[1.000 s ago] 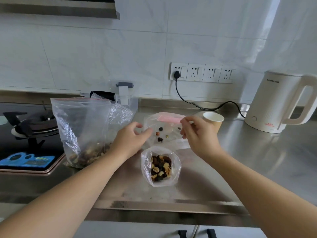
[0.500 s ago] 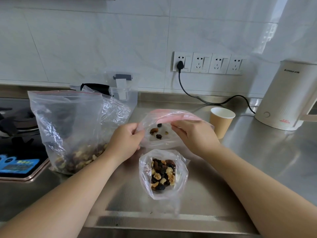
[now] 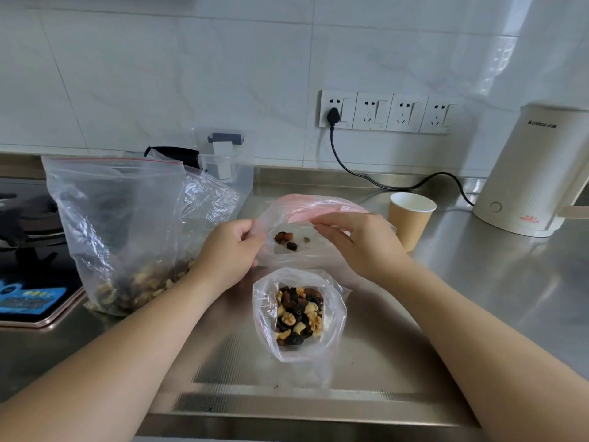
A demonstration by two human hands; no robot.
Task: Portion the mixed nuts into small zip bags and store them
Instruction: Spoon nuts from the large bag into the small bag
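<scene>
Holding a nearly empty small bag (image 3: 302,247) by its mouth, both hands work just behind the filled bag (image 3: 299,317), which stands open on the steel counter (image 3: 478,298). The left hand (image 3: 228,250) pinches the left edge of the small bag's mouth between thumb and fingers; the right hand (image 3: 353,240) curls over the right edge near the pink zip strip and grips it there. Only a few dark pieces lie inside that bag.

Taking the filled bag as the landmark: the big supply bag (image 3: 118,231) stands to its left with the remaining nuts pooled at its bottom, and a paper cup (image 3: 409,218) stands behind and to its right, beside the right hand. A kettle (image 3: 532,173) stands further right, well apart.

Several things could go wrong, in my judgement. The filled bag is unsealed and stands on soft plastic alone, so a wrist or forearm brushing it would likely tip it and scatter nuts over the counter. The thin, slippery film of the held bag may slide from the pinch if the mouth is pulled wide, dropping the few pieces. The big bag also stands open and slumped, so nudging it with the left forearm could fold or topple it. The cup is close enough to the right hand to be knocked.
</scene>
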